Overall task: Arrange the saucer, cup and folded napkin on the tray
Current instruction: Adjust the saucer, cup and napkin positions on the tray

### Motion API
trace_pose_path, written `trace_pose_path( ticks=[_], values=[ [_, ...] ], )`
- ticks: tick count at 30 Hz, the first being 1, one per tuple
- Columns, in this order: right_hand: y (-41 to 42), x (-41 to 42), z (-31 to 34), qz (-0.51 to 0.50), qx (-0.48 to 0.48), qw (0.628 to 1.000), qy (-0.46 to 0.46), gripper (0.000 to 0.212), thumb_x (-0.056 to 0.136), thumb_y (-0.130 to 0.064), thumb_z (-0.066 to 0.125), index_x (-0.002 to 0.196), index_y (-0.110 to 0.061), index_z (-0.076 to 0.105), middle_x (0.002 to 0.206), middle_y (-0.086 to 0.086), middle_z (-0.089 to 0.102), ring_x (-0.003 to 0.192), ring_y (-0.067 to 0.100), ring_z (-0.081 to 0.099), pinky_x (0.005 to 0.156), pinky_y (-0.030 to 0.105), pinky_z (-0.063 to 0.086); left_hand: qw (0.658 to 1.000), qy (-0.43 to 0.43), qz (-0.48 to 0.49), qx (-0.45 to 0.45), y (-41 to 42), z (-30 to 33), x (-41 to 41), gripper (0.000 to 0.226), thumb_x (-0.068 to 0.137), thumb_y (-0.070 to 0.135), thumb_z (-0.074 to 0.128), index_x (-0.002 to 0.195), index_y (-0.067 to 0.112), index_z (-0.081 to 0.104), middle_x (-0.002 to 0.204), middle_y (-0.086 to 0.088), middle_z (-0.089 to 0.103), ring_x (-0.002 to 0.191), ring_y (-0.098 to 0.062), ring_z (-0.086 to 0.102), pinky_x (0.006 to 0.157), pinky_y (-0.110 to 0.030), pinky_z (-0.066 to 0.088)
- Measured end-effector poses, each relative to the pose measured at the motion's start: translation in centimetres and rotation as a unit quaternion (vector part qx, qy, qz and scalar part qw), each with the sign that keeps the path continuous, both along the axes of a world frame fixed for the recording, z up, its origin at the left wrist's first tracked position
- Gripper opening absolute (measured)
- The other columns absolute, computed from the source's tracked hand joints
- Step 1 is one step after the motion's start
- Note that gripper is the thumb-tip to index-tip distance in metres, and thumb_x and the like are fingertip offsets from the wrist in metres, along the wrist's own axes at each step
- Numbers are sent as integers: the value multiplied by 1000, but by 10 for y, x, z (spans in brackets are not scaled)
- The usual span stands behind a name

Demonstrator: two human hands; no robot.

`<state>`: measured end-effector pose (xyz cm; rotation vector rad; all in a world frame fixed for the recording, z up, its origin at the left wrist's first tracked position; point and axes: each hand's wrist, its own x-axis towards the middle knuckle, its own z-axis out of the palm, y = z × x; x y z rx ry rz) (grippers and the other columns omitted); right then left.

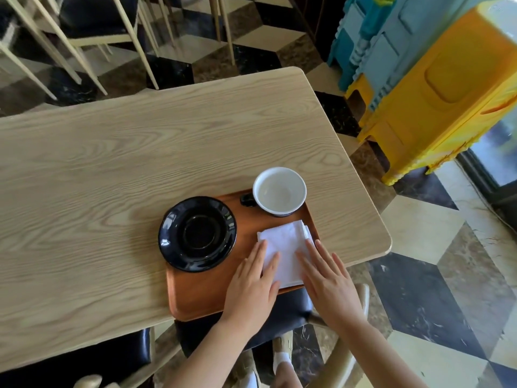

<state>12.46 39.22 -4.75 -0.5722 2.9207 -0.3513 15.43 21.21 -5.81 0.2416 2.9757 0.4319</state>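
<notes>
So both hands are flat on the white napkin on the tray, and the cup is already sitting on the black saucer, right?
Not quite. The head view shows the cup standing on the tray itself, apart from the saucer, which holds nothing. The rest is right: the left hand and right hand both lie flat on the white napkin on the tray.

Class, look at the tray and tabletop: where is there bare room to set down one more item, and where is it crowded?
Free: the tray's near-left corner, between saucer and left hand; the whole table left of and beyond the tray. Crowded: the tray's right half, with cup, napkin and both hands, right hand included.
</notes>
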Motion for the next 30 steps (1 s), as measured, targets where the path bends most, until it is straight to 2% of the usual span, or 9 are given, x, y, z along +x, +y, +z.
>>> trace_pose_path(
  ticks=[3, 6, 8, 11, 15, 18, 22, 25, 30],
  values=[
    [-2, 2, 1, -13, 16, 1000, -13, 55, 97, -37, 8, 128, -18, 48, 145, 6, 39, 135, 23, 29, 106, 42, 27, 1000, 0, -2, 0, -1, -3, 0, 59, 81, 33, 65, 135, 19, 45, 147, -16, 37, 135, -26, 35, 98, -34, 42],
    [-12, 0, 10, -31, 12, 999, -2, 60, 96, -38, 3, 123, -16, 52, 139, 11, 47, 133, 23, 29, 105, 46, 28, 1000, 4, 0, 5, -2, -1, 0, 59, 80, 34, 65, 134, 18, 46, 147, -15, 38, 134, -26, 36, 97, -36, 44],
    [-25, -2, 20, -30, -2, 999, 15, 56, 97, -38, 11, 119, -15, 56, 134, 14, 52, 131, 27, 38, 105, 48, 33, 1000, 13, 7, -5, -5, 7, 0, 58, 85, 38, 56, 137, 18, 41, 148, -15, 35, 136, -26, 33, 102, -39, 43],
    [-54, -8, 30, -18, -32, 998, 45, 45, 92, -36, 28, 116, -14, 60, 129, 16, 56, 124, 30, 47, 98, 51, 41, 998, 47, 30, 1, -19, 25, 2, 53, 92, 35, 38, 141, 16, 33, 152, -14, 29, 141, -25, 21, 110, -43, 31],
    [-95, -13, 28, 32, -80, 995, 53, 38, 84, -22, 48, 120, -15, 57, 132, 13, 55, 127, 29, 45, 97, 53, 39, 994, 69, 84, 1, -59, 37, 15, 50, 90, 34, 40, 136, 15, 41, 151, -12, 31, 141, -24, 20, 111, -46, 26],
    [-117, -11, 21, 101, -75, 991, 51, 46, 77, -14, 65, 122, -16, 54, 134, 11, 53, 130, 28, 41, 100, 54, 36, 994, 34, 102, -26, -91, 31, 31, 51, 90, 38, 34, 132, 13, 48, 147, -15, 36, 138, -26, 29, 107, -51, 32],
    [-129, -7, 10, 144, -36, 988, 48, 44, 78, -18, 66, 121, -19, 56, 134, 10, 54, 131, 27, 39, 102, 57, 32, 992, -13, 102, -73, -116, 23, 47, 52, 90, 41, 30, 130, 15, 50, 141, -15, 46, 132, -28, 40, 104, -51, 36],
    [-130, -5, 7, 149, -28, 988, 42, 43, 80, -19, 65, 122, -20, 55, 135, 9, 52, 133, 27, 35, 103, 55, 31, 992, -21, 105, -73, -118, 22, 49, 52, 90, 41, 31, 132, 16, 48, 139, -13, 49, 132, -27, 41, 103, -51, 38],
    [-131, -5, 10, 154, -20, 987, 50, 45, 78, -17, 67, 121, -18, 56, 133, 10, 55, 131, 28, 39, 102, 55, 33, 991, -23, 115, -59, -115, 23, 52, 52, 90, 41, 31, 133, 16, 47, 140, -14, 48, 133, -27, 39, 103, -50, 39]
  ],
)
